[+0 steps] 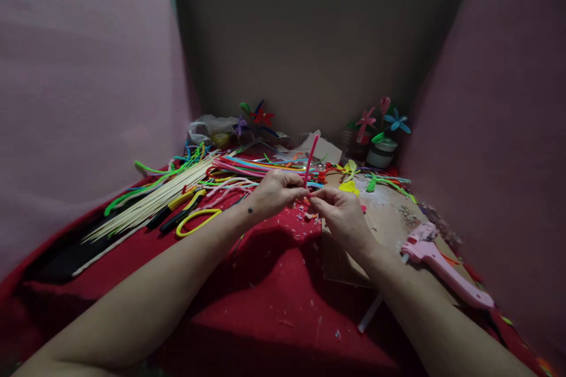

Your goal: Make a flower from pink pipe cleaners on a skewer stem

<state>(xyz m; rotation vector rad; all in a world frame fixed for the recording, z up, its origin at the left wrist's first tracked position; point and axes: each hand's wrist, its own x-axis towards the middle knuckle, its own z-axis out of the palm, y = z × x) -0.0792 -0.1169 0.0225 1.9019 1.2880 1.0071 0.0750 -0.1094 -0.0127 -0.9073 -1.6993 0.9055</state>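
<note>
A pink pipe cleaner (312, 156) stands up from between my two hands, near the middle of the view. My left hand (279, 189) pinches it close to its lower part. My right hand (338, 209) is closed in a pinch on the lower end, its fingertips almost against those of my left hand. Behind my left hand lies a bunch of coloured pipe cleaners (247, 168). Small pink scraps (305, 218) are scattered on the red cloth (265, 283) under the hands.
Wooden sticks (154, 200), black-and-yellow pliers (183, 212) and yellow-handled scissors (198, 222) lie left. At right, a pink glue gun (446, 265) rests on cardboard (389, 218). Pipe-cleaner flowers (263, 116) and a potted group (381, 153) stand at the back.
</note>
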